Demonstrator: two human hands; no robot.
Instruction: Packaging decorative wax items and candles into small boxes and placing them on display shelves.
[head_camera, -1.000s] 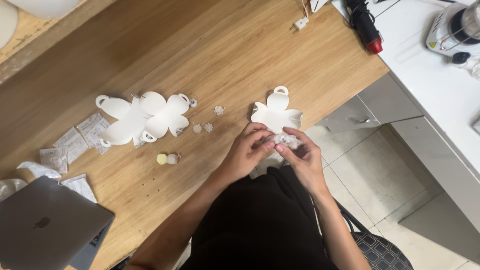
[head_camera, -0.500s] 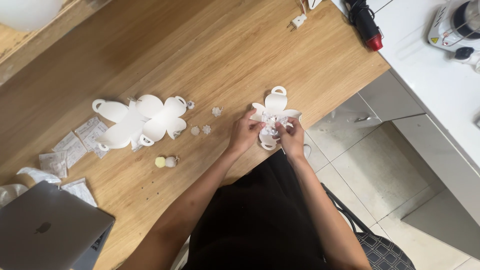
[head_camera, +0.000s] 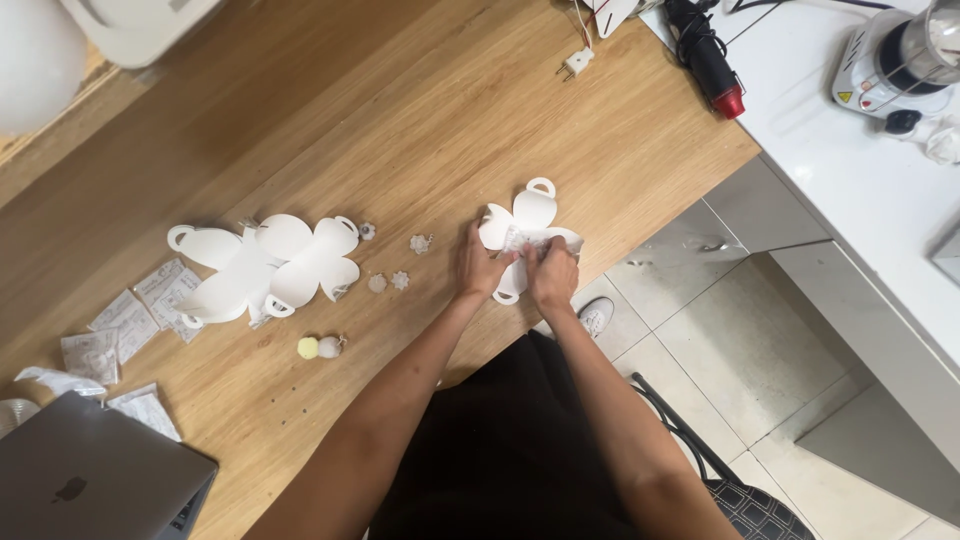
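Note:
A white petal-shaped plastic piece with a loop on top lies near the front edge of the wooden table. My left hand presses on its left petals. My right hand pinches something small and whitish at the middle of the piece, fingers bent. Both hands touch the piece and cover its lower half. A second pile of the same white petal pieces lies to the left, apart from my hands.
Small white flower beads and two pompoms, yellow and white, lie between the piles. Several clear sachets and a grey laptop sit at the left. A plug, a red-tipped black tool and a white counter lie right.
My hands have moved up onto the white piece, with its lower petals now folded under my fingers. The view has shifted slightly.

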